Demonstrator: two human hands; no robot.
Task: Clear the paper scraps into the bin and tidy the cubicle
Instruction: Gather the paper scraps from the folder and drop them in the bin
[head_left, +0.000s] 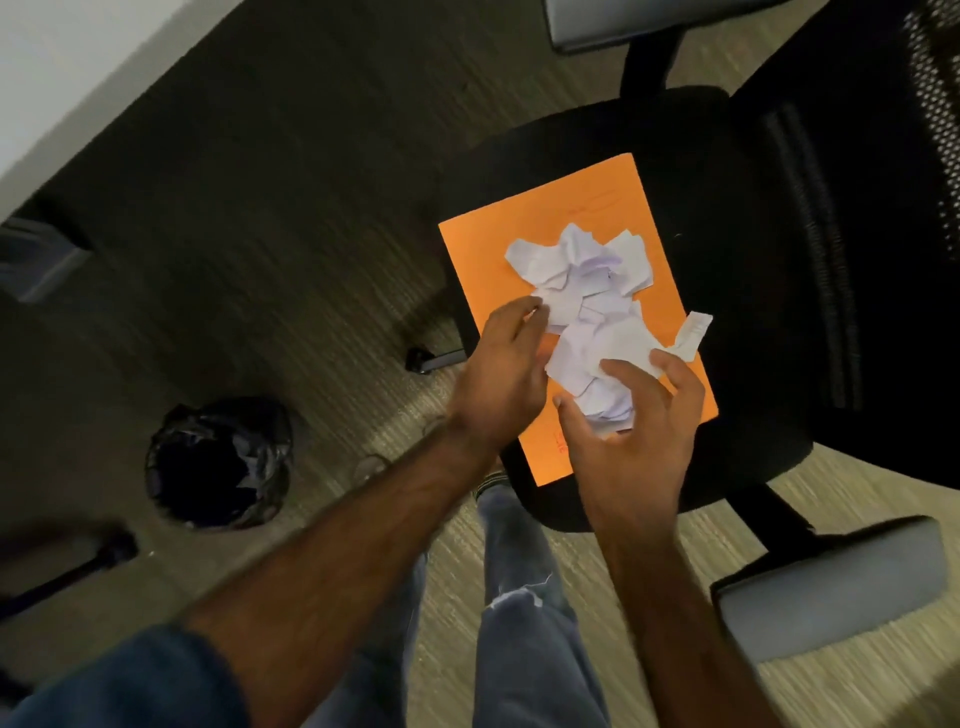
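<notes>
white scraps (582, 291): heaped on orange folder (483, 249), frame centre
left hand (501, 376): fingers curled at heap's edge, probably pinching scraps
right hand (631, 436): cupped, gripping crumpled scraps
bin (218, 462): lower left

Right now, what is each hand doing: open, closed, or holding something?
Left hand: open, fingers curled at the edge of the scraps, not gripping any.
Right hand: closing on a bunch of scraps.

Crumpled white paper scraps (582, 280) are lying heaped on the flat orange folder (483, 249). The round black-lined bin (218, 462) is standing open on the floor, well apart.
</notes>
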